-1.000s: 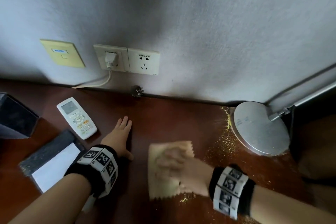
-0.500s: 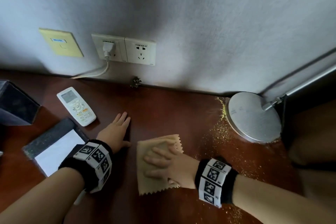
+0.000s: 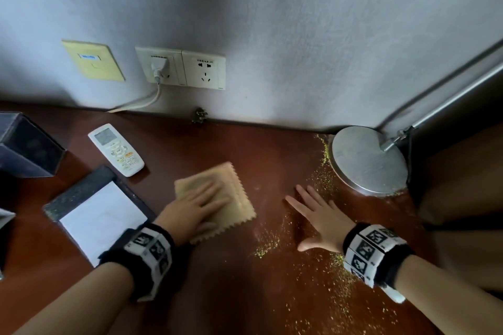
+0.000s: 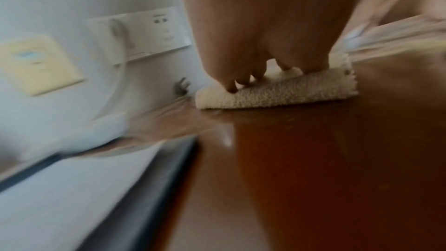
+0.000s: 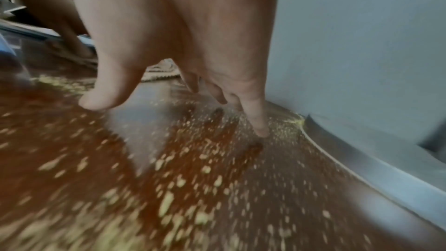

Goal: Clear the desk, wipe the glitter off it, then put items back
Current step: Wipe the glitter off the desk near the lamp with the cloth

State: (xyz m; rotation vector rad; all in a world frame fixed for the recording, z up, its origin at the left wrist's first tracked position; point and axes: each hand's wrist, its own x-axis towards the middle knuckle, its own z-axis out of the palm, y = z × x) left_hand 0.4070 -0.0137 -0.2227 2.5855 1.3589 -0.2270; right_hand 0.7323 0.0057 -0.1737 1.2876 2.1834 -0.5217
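A folded beige cloth (image 3: 234, 187) lies on the dark red-brown desk (image 3: 223, 294). My left hand (image 3: 196, 209) presses flat on it with straight fingers; in the left wrist view the fingertips (image 4: 241, 81) rest on the cloth (image 4: 277, 91). My right hand (image 3: 318, 212) lies spread and open on the bare desk to the right of the cloth and holds nothing. Yellow glitter (image 3: 266, 247) is scattered around and in front of that hand. In the right wrist view the glitter (image 5: 169, 198) covers the wood under the open right hand (image 5: 193, 45).
A round silver lamp base (image 3: 367, 160) stands at the back right with glitter along its edge. A white remote (image 3: 115, 149), a notepad in a dark holder (image 3: 100, 217) and a dark box (image 3: 27, 147) sit at the left. A loose plug (image 3: 200, 115) lies by the wall.
The cloth was under my right hand and is now under my left hand, which moved right onto it. My right hand let go and moved right onto the glittered desk.
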